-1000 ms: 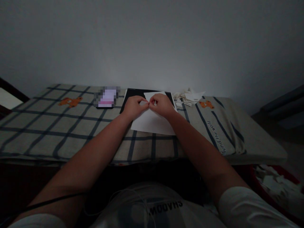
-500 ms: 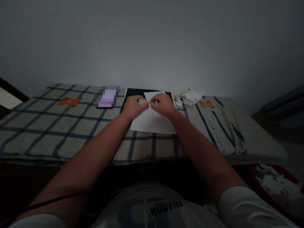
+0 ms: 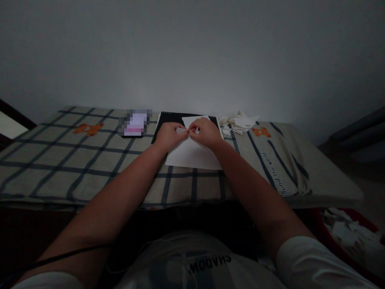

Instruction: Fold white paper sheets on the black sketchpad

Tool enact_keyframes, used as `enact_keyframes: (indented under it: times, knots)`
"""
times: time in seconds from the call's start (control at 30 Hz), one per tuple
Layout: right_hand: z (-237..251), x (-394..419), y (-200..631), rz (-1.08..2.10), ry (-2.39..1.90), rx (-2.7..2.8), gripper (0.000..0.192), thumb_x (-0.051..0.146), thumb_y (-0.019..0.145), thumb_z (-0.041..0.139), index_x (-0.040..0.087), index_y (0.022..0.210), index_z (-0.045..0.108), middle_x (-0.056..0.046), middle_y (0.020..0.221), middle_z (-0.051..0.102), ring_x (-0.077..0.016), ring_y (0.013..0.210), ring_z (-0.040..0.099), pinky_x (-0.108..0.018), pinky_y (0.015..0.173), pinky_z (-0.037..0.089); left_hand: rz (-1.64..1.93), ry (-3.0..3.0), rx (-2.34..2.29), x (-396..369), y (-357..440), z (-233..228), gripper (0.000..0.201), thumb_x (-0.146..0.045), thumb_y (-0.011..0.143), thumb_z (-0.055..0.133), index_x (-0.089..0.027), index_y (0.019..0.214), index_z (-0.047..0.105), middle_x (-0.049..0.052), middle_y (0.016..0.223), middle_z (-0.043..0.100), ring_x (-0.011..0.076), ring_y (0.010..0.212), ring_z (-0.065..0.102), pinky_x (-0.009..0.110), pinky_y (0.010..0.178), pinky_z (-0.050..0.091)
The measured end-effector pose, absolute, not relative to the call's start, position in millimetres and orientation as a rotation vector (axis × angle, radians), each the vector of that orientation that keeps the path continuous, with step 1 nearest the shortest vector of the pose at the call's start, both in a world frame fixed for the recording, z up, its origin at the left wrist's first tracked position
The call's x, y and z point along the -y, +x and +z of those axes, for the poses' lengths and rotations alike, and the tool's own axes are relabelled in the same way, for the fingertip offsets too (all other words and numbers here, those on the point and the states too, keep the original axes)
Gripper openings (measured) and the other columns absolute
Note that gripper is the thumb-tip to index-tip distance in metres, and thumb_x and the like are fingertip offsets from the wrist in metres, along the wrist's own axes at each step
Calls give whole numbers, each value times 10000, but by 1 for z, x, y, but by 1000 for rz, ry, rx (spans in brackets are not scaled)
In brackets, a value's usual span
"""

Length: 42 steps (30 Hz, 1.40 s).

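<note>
A white sheet of paper (image 3: 192, 154) lies on a black board (image 3: 171, 118) on the checked cloth. My left hand (image 3: 170, 135) and my right hand (image 3: 204, 132) meet at the sheet's far part, fingertips touching, each pinching a small fold of the paper. The pinched bit is mostly hidden by my fingers.
A phone (image 3: 135, 123) with a lit screen lies left of the board. A pile of folded white paper pieces (image 3: 239, 122) sits to the right. The cloth-covered table (image 3: 75, 160) reaches the wall. More white scraps lie in a red container (image 3: 349, 233) low on the right.
Both hands stay at the same spot on the sheet; only the fingertips shift slightly against each other.
</note>
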State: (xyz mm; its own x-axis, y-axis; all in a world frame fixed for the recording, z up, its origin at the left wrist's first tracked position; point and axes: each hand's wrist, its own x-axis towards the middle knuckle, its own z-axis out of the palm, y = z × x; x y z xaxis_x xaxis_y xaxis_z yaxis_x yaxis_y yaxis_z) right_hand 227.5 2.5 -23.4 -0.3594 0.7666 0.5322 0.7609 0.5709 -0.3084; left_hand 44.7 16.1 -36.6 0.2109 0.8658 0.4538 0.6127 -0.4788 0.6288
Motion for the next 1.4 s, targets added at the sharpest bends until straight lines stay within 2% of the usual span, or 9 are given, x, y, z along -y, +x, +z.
enact_keyframes:
  times: [0.27,0.47,0.7,0.83,1.13,1.4]
  knots:
    - [-24,-4,221,140,-1275,2044,96,187,802,625,170,778,717,-63,822,698,-191,790,579,-329,774,416,1167,2212,-1330,-14,45,-36,237,-374,777,690,-181,846,809,70,905,785,230,838,697,325,758,513]
    - [-25,-8,228,340,-1307,1954,170,243,834,626,152,854,768,-59,829,723,-171,761,612,-296,727,428,1180,2188,-1372,-16,45,-38,238,-363,773,685,-178,856,810,62,893,784,230,841,705,324,775,521]
    - [-19,-3,232,63,-1264,2112,149,236,848,634,173,859,768,-66,840,714,-207,851,603,-334,818,404,1202,2119,-1430,-14,46,-35,269,-397,748,716,-169,863,801,67,854,778,206,752,673,301,675,474]
    - [-21,-2,229,-12,-1250,2165,138,213,853,627,169,861,758,-74,858,710,-213,873,588,-339,830,389,1157,2111,-1414,-14,46,-34,299,-411,732,728,-166,887,800,67,874,781,207,793,673,293,719,480]
    - [-20,-1,229,-71,-1254,2217,154,236,873,621,172,883,761,-75,862,704,-218,878,574,-350,830,377,1137,2151,-1435,-14,46,-35,298,-401,750,721,-169,907,821,63,830,780,198,736,670,297,713,488]
    - [-20,-1,223,-23,-1313,2165,124,203,833,617,164,816,734,-77,850,701,-217,864,578,-341,809,383,1125,2182,-1408,-12,48,-35,284,-390,766,710,-162,897,819,72,854,788,206,745,682,304,701,486]
